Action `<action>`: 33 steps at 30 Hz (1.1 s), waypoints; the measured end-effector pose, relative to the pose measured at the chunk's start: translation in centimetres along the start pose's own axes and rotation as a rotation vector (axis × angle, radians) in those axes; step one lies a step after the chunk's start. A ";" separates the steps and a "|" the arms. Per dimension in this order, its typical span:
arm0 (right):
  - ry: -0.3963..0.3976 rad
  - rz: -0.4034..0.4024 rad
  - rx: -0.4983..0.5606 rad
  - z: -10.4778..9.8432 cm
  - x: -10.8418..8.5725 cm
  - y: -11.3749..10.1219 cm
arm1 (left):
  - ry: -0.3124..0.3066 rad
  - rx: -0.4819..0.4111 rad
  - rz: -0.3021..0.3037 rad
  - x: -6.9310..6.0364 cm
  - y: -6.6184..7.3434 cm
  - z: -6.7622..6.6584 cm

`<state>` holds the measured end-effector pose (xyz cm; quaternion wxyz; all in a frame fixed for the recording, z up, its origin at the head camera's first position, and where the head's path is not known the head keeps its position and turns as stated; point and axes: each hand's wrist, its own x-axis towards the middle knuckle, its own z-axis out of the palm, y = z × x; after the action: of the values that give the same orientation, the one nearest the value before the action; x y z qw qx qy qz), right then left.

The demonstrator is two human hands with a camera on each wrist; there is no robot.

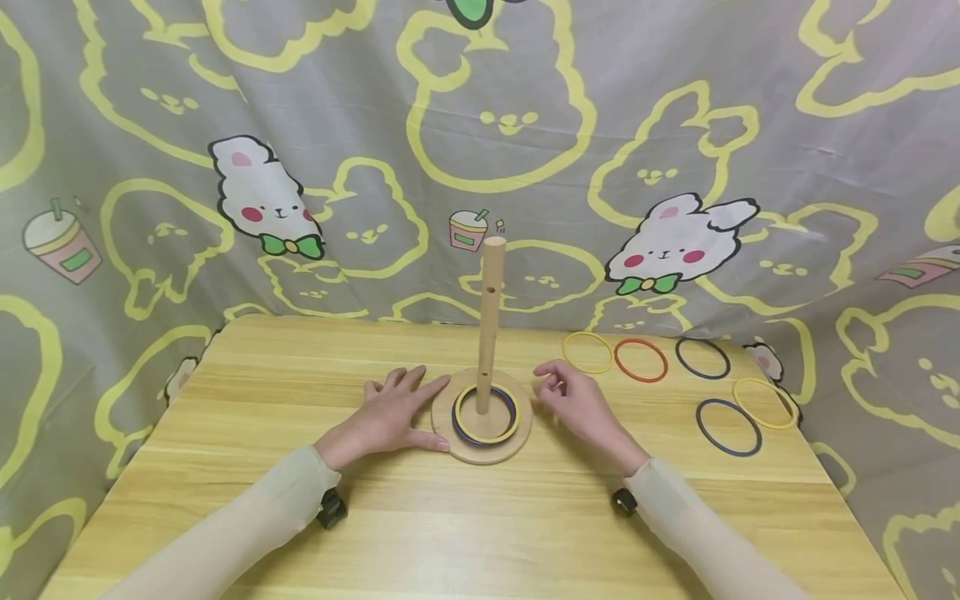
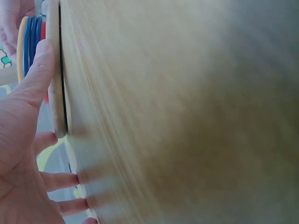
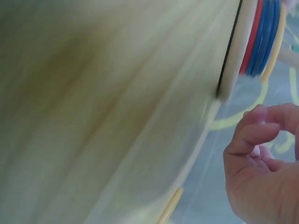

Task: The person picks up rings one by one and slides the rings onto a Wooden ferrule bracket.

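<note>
A round wooden base (image 1: 480, 455) with an upright wooden post (image 1: 491, 325) stands on the table. Around the foot of the post lies a stack of rings: a yellow ring (image 2: 20, 51) on top, blue rings (image 2: 29, 42) under it and a red ring (image 2: 43, 29) lowest. My left hand (image 1: 390, 417) has its fingers spread, the thumb and index finger touching the left edge of the base. On the other side, my right hand (image 1: 581, 408) hovers just right of the base, its fingers loosely bent and nothing held.
Loose rings lie at the table's back right: a yellow ring (image 1: 588, 333), a red ring (image 1: 617, 354), a dark blue ring (image 1: 712, 377), another dark blue ring (image 1: 699, 414) and a second yellow ring (image 1: 772, 427). A patterned grey curtain (image 1: 360, 100) hangs behind the table (image 1: 480, 533).
</note>
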<state>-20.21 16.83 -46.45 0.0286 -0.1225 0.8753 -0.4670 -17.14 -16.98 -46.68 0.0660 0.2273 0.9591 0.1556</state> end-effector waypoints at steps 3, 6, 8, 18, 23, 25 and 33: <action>0.019 0.020 -0.011 -1.2 0.7 1.0 | 0.001 0.001 0.001 0.0 0.0 0.0; 0.034 0.045 -0.041 -2.5 1.3 2.0 | 0.001 0.004 0.005 0.0 0.0 0.0; 0.040 0.063 -0.061 -3.3 1.8 2.6 | 0.001 0.008 0.006 0.0 0.0 0.0; 0.017 0.113 -0.149 -6.3 3.9 4.9 | 0.004 0.014 -0.001 0.0 -0.2 0.1; -0.016 0.096 -0.260 -6.5 4.7 5.4 | 0.005 0.015 0.000 0.0 -0.2 0.2; -0.032 0.085 -0.287 -6.4 4.8 5.4 | 0.004 0.015 0.001 0.0 -0.1 0.2; -0.104 -0.018 -0.368 -5.7 4.0 4.2 | 0.006 0.022 0.005 0.0 -0.1 0.1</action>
<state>-25.80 22.71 -46.51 0.0466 -0.1574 0.9421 -0.2923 -17.22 -17.04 -46.86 0.0604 0.2298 0.9604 0.1458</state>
